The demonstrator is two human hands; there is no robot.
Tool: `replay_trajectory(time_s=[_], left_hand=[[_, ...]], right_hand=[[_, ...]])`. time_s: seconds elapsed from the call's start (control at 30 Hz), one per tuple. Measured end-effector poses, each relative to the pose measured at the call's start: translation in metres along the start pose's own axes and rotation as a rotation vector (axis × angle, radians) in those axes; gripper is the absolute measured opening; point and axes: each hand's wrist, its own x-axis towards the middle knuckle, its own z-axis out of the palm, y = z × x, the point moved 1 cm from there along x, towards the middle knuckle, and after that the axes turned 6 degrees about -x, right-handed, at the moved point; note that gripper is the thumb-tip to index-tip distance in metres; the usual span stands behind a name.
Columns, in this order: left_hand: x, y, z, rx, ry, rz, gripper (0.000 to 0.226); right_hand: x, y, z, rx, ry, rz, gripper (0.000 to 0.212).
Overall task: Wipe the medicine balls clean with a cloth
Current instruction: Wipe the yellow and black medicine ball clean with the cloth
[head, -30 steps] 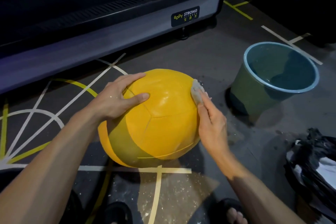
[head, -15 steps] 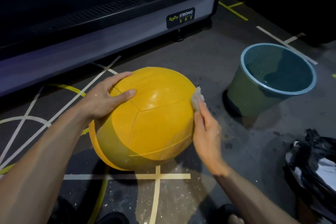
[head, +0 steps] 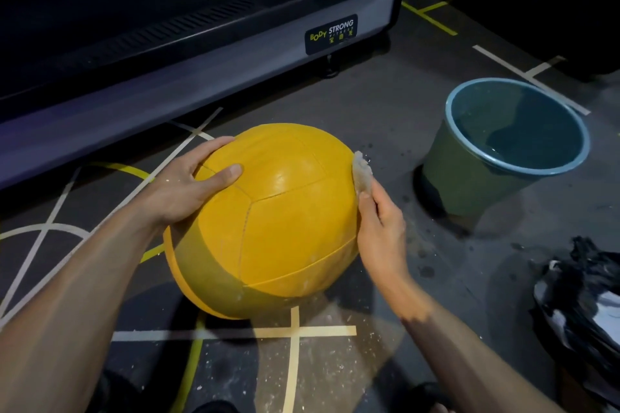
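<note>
Centre frame, the left hand [head: 188, 188] steadies the yellow medicine ball [head: 268, 225], fingers spread; the right hand [head: 379, 228] grips a cloth [head: 362, 173], mid-wipe. Turning the ball likely follows.

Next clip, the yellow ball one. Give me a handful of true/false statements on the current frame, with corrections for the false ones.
1. The right hand presses a cloth against the right side of the yellow medicine ball. True.
2. The left hand lies flat on the floor. False: it rests on the ball's upper left, thumb across the top.
3. The bucket stands to the right of the ball, apart from it. True.
4. The bucket is tipped on its side. False: it stands upright, with water inside.
5. A black bag lies at the right edge of the view. True.
</note>
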Motion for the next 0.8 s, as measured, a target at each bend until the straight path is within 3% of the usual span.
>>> replay_trajectory(time_s=[0.07,0.13,0.27,0.33,0.37,0.4,0.5,0.57,0.67,0.8], left_hand=[[0.003,0.0,0.002,0.011,0.024,-0.007,0.07],[0.005,-0.001,0.002,0.015,0.037,-0.004,0.069],[0.0,-0.005,-0.005,0.016,0.039,-0.004,0.068],[-0.001,-0.007,-0.007,0.012,0.035,-0.004,0.069],[-0.001,-0.008,-0.007,0.009,0.033,-0.004,0.07],[-0.001,-0.008,-0.007,0.006,0.034,-0.003,0.071],[-0.002,-0.007,-0.005,-0.017,0.032,-0.004,0.077],[-0.002,-0.005,-0.005,-0.029,0.025,0.0,0.08],[-0.005,-0.009,-0.006,-0.05,0.044,-0.003,0.068],[-0.013,-0.014,-0.008,-0.093,0.053,-0.01,0.063]], right_hand=[[0.0,0.0,-0.003,0.076,0.021,0.046,0.041],[-0.019,-0.004,0.0,0.045,0.003,-0.031,0.044],[-0.083,-0.004,0.022,-0.127,-0.112,-0.494,0.044],[-0.072,0.012,0.016,-0.135,-0.196,-0.683,0.04],[-0.058,0.016,0.008,-0.109,-0.199,-0.64,0.041],[-0.041,0.019,0.001,-0.093,-0.142,-0.483,0.043],[-0.004,0.034,-0.008,0.04,0.004,0.127,0.038],[0.002,0.035,-0.002,0.167,0.02,0.282,0.037],[-0.022,0.009,-0.001,0.165,-0.001,0.176,0.041],[-0.064,-0.029,0.011,-0.043,-0.114,-0.328,0.046]])
